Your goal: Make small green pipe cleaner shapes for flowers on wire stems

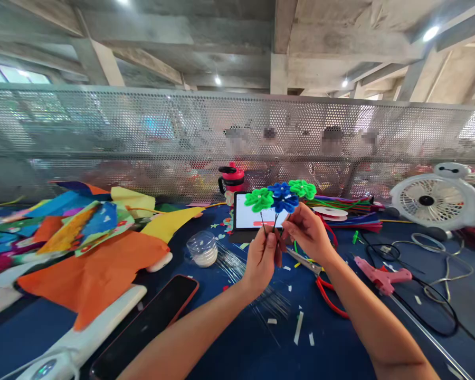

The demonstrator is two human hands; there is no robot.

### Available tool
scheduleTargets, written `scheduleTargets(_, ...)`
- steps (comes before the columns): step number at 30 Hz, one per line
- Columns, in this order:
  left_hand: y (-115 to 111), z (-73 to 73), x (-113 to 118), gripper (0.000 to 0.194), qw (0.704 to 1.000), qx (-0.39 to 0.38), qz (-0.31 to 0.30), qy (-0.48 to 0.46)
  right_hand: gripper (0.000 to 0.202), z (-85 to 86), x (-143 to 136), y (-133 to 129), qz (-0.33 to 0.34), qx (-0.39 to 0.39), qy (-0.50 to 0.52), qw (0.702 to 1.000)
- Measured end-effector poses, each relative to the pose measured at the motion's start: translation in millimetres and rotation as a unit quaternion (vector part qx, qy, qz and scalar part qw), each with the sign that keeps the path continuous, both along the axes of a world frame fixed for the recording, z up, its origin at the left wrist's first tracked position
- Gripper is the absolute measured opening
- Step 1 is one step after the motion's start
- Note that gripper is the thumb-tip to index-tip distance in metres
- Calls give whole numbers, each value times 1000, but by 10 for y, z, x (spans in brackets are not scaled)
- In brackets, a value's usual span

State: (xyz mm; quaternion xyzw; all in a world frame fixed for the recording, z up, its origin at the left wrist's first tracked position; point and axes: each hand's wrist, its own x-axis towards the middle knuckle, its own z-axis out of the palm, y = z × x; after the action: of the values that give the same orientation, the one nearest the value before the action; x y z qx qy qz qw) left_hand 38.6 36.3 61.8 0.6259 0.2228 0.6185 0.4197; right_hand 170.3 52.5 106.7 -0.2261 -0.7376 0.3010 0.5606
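Both my hands are raised over the table around a small bunch of fuzzy pipe-cleaner flowers. My left hand (261,259) pinches the thin dark stems (276,221) between thumb and fingers. My right hand (307,232) is closed at the bunch's right side, its fingertips by the stems; the right green flower's stem is hidden there. In the bunch are a left green flower (259,200), two blue flowers (285,203) and a right green flower (302,189), with small pale centres. Red-handled scissors (326,287) lie beneath my right forearm, and thin wires (237,266) are spread below my left hand.
A tablet (243,214) stands behind the flowers, near a red tumbler (233,179). At left lie a phone (150,324), orange felt (98,269) and a clear cup (203,248). A pink glue gun (383,274), cables and a white fan (429,198) are on the right.
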Motion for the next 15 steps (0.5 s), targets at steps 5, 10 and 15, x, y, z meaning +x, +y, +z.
scheduleTargets(5, 35, -51, 3, 26, 1000, 3, 13, -11, 17, 0, 12, -27, -3, 14, -40, 999)
scheduleTargets(10, 119, -194, -37, 29, 998, 8, 54, 10, 18, -30, 18, -31, -6, 29, -95, 995)
scheduleTargets(15, 180, -295, -98, 38, 998, 47, 32, 40, 27, -1, 51, -57, 8, 44, -162, 986)
